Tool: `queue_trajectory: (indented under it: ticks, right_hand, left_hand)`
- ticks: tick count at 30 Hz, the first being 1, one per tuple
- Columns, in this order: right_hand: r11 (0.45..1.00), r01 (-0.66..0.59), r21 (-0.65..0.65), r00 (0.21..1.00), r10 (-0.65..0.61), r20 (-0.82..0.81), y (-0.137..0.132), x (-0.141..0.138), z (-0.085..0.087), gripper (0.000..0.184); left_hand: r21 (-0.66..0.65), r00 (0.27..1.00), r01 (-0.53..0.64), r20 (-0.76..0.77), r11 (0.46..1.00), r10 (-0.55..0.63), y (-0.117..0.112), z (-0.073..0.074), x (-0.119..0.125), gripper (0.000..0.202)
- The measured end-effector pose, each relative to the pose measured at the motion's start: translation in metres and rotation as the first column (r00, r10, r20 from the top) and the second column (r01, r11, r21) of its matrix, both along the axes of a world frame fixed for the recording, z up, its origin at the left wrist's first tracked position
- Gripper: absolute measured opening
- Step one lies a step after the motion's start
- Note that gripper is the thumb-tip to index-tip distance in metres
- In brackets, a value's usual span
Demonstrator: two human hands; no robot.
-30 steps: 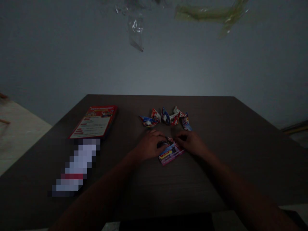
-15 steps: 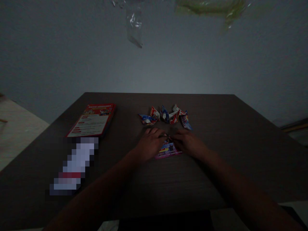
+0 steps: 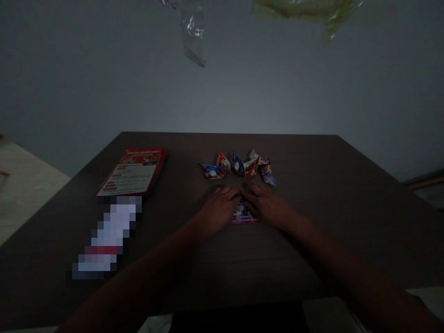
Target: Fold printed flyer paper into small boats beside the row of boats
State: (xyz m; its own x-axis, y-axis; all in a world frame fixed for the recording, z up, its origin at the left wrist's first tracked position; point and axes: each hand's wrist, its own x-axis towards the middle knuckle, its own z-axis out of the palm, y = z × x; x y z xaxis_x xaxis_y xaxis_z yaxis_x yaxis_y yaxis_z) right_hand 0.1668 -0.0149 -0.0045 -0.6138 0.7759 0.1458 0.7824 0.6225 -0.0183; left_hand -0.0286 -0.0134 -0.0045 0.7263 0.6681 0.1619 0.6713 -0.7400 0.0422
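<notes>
The room is dim. My left hand (image 3: 219, 208) and my right hand (image 3: 268, 206) lie side by side, fingers flat and pressing down on a small colourful printed paper (image 3: 243, 216) on the dark wooden table (image 3: 347, 208). Only the paper's near edge shows between my hands. Just beyond my fingertips stands a row of several small folded paper shapes (image 3: 239, 167) in red, white and blue.
A red and white printed booklet (image 3: 134, 172) lies at the left of the table. Nearer to me on the left is a blurred-out white and red object (image 3: 106, 238). A grey wall rises behind the table, with clear plastic scraps (image 3: 193, 32) stuck high on it.
Both hands have slid together and flattened over the paper. The paper now shows less and lies squarer to the table's edge.
</notes>
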Motion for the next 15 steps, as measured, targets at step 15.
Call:
queue_trajectory:
  ticks: [15]
  right_hand:
    - [0.998, -0.064, -0.007, 0.998, 0.064, -0.013, -0.011, 0.03, 0.002, 0.036]
  left_hand:
    - [-0.031, 0.995, -0.068, 0.077, 0.997, 0.071, -0.002, 0.002, 0.0, 0.033]
